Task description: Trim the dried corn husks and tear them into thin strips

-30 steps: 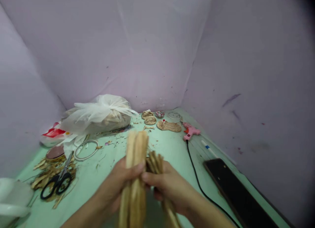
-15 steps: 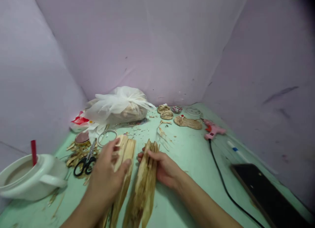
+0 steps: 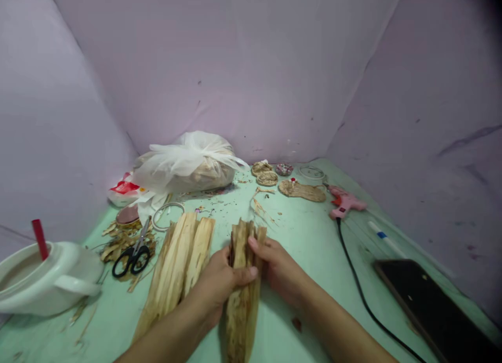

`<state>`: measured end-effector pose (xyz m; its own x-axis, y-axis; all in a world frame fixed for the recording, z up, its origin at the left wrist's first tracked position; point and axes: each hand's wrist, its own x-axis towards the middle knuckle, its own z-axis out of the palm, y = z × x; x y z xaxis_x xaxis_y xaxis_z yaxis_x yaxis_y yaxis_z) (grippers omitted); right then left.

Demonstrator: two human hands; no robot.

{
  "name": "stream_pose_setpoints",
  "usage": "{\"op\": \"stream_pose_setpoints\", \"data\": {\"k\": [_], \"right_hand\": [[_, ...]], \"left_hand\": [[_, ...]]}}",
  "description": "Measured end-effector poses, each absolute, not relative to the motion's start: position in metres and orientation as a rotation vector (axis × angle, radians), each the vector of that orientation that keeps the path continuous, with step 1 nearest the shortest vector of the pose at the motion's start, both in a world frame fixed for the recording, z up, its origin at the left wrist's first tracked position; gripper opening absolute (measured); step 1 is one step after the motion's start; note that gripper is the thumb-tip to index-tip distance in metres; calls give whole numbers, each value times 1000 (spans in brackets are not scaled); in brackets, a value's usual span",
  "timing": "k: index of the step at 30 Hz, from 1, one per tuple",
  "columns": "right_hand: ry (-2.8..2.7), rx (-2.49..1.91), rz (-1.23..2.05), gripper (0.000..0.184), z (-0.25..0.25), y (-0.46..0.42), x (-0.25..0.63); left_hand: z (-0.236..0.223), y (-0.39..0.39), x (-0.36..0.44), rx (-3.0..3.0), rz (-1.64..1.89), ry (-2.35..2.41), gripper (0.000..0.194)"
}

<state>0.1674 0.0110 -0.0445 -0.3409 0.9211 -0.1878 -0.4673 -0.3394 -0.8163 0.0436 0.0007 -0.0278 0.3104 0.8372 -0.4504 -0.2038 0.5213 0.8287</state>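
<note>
Between my hands is a bundle of dried, brownish plant husk strips (image 3: 240, 316), its ragged end pointing away from me. My left hand (image 3: 225, 276) grips it from the left side, thumb across the front. Higher up, near the ragged end, my right hand (image 3: 274, 261) holds the same bundle from the right, thumb on top. Paler dried strips (image 3: 174, 269) lie on the table just left of the bundle, partly behind my left forearm. Black-handled scissors (image 3: 135, 256) rest farther left on a heap of dry scraps (image 3: 117, 240).
A white pot (image 3: 70, 274) with a red stick stands at left. Behind lie a tied plastic bag (image 3: 196, 161) and woven pieces (image 3: 301, 190). On the right are a pink glue gun (image 3: 345, 201) with black cord, a white pen (image 3: 386, 240) and a dark phone (image 3: 427, 305).
My left hand has let go of the paler strips, which now lie on the table, and has moved right onto the brownish bundle. The bundle has shifted slightly right with my right hand.
</note>
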Motion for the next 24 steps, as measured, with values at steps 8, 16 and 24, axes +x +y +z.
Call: {"op": "stream_pose_setpoints", "data": {"k": [8, 16, 24], "right_hand": [[-1067, -1179, 1488, 30, -37, 16, 209], [-1734, -1673, 903, 26, -36, -64, 248], [-1811, -1276, 1060, 27, -6, -101, 207]], "left_hand": [[-24, 8, 37, 614, 860, 1158, 35], [6, 9, 29, 717, 1063, 1190, 29], [23, 8, 16, 772, 1123, 1099, 23]]}}
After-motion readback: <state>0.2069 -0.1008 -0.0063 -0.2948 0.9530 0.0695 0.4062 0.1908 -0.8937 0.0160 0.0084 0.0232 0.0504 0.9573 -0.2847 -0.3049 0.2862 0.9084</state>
